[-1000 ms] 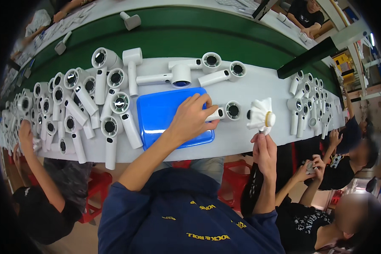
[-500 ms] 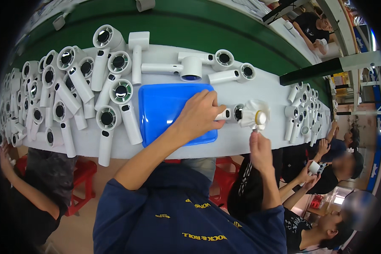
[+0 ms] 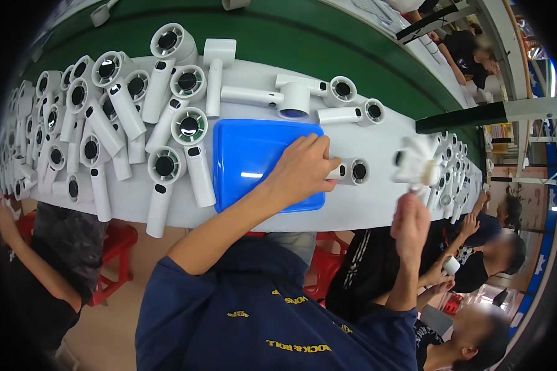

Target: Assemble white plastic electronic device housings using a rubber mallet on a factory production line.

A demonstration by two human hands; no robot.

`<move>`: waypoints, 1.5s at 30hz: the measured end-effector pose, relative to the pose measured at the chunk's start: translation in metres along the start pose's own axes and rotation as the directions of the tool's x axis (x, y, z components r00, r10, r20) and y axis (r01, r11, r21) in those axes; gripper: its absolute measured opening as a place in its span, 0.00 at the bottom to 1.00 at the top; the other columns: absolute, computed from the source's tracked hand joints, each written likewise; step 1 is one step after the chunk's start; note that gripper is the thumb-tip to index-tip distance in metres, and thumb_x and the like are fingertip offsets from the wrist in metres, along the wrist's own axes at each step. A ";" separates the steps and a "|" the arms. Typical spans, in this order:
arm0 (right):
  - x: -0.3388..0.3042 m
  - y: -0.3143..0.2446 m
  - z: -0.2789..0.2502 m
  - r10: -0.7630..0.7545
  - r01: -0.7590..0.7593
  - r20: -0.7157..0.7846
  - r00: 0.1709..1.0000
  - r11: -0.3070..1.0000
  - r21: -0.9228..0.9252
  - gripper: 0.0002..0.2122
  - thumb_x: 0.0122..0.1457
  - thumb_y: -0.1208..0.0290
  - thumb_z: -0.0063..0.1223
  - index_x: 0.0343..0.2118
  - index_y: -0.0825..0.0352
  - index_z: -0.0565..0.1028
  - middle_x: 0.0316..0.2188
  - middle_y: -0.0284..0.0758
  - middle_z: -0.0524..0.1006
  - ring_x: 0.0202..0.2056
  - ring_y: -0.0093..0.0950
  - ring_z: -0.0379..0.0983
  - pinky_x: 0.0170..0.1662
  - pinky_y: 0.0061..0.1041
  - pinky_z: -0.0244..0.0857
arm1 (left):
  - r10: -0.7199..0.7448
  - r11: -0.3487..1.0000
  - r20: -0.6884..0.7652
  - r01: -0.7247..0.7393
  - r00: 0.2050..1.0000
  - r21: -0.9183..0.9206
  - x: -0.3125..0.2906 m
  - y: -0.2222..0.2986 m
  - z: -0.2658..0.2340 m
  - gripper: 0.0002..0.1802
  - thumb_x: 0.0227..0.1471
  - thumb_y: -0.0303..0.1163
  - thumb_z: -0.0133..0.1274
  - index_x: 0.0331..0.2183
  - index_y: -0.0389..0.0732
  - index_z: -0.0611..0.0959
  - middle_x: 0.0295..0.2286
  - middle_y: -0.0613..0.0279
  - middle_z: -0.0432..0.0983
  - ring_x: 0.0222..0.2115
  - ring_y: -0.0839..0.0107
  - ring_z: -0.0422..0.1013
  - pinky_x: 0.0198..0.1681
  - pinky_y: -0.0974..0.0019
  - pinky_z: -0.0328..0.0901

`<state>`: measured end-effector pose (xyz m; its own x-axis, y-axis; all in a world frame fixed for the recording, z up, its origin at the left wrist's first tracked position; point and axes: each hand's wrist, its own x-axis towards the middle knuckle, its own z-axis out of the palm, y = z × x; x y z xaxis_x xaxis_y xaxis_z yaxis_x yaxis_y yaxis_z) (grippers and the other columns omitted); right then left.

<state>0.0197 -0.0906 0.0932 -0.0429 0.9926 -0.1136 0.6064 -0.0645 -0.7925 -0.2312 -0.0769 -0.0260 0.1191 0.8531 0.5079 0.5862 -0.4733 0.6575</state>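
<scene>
The left hand [image 3: 303,161] has its fingers curled round the handle of the held fan [image 3: 356,171], whose round head points toward the table's right end, just past the tray's right edge. Whether this fan rests on the white table [image 3: 371,204] or is lifted off it, I cannot tell. The right hand [image 3: 411,217], near the table's near edge, pinches the stem of a white frilled duster [image 3: 419,166], blurred, apart from the held fan.

The duster overlaps the nearest of the right group [image 3: 457,170] in this view; a wide swing could, I judge, catch those fans. A loose left grip could let the held fan twist if it were struck. Near the left forearm, one fan's handle [image 3: 159,210] juts over the near edge, so an elbow bump might tip it off.

The only container is the blue tray [image 3: 235,179], at the table's middle, under the left hand and forearm. Its visible part shows blue plastic and glare; the hand hides the rest, and it may be an upturned lid.

Beyond its far edge lie three more fans [image 3: 295,98]; the left group [image 3: 127,114] crowds toward the table's left end. A green belt [image 3: 328,43] runs along the far edge.
</scene>
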 end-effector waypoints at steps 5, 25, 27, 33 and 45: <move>0.016 0.025 0.033 -0.189 0.256 0.181 0.965 0.833 -0.491 0.22 0.72 0.63 0.38 0.23 0.73 0.69 0.16 0.51 0.66 0.19 0.44 0.63 0.29 0.43 0.59 | 0.005 1.000 0.003 -0.005 1.000 -0.006 0.001 0.002 0.002 0.20 0.37 0.35 0.69 0.37 0.43 0.88 0.28 0.60 0.67 0.32 0.63 0.68 0.37 0.60 0.66; 0.031 0.029 0.000 -0.066 0.086 0.097 0.993 0.971 -0.224 0.24 0.73 0.57 0.37 0.24 0.71 0.69 0.15 0.37 0.66 0.19 0.29 0.62 0.26 0.33 0.57 | -0.014 1.000 0.024 0.015 1.000 -0.009 0.002 0.007 -0.002 0.19 0.38 0.33 0.68 0.38 0.46 0.88 0.28 0.62 0.66 0.31 0.63 0.66 0.34 0.61 0.65; 0.029 0.034 0.021 -0.070 0.128 0.181 0.981 0.936 -0.329 0.23 0.72 0.58 0.38 0.25 0.72 0.70 0.15 0.38 0.67 0.20 0.29 0.62 0.27 0.34 0.58 | -0.013 1.000 0.030 0.013 0.999 -0.011 0.003 0.006 -0.001 0.19 0.38 0.33 0.68 0.38 0.46 0.88 0.28 0.62 0.66 0.31 0.64 0.66 0.34 0.61 0.65; 0.018 -0.015 -0.018 0.025 -0.035 0.073 0.997 0.991 0.129 0.23 0.73 0.59 0.39 0.21 0.67 0.68 0.14 0.22 0.62 0.18 0.13 0.55 0.21 0.20 0.49 | -0.027 1.000 0.031 0.027 0.999 -0.003 0.004 0.006 -0.001 0.20 0.37 0.34 0.69 0.39 0.47 0.88 0.28 0.62 0.66 0.31 0.64 0.66 0.34 0.62 0.65; -0.005 0.016 -0.002 -0.076 0.087 -0.051 0.996 0.966 0.243 0.22 0.74 0.61 0.38 0.22 0.67 0.66 0.13 0.25 0.62 0.16 0.15 0.57 0.19 0.23 0.50 | -0.041 0.999 0.047 0.042 0.998 -0.011 0.006 0.007 -0.002 0.21 0.37 0.33 0.70 0.39 0.45 0.88 0.27 0.63 0.67 0.30 0.64 0.66 0.34 0.62 0.65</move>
<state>0.0309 -0.0967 0.0827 -0.0482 0.9986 -0.0217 0.3895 -0.0012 -0.9210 -0.2280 -0.0756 -0.0171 0.1326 0.8812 0.4538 0.5822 -0.4397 0.6839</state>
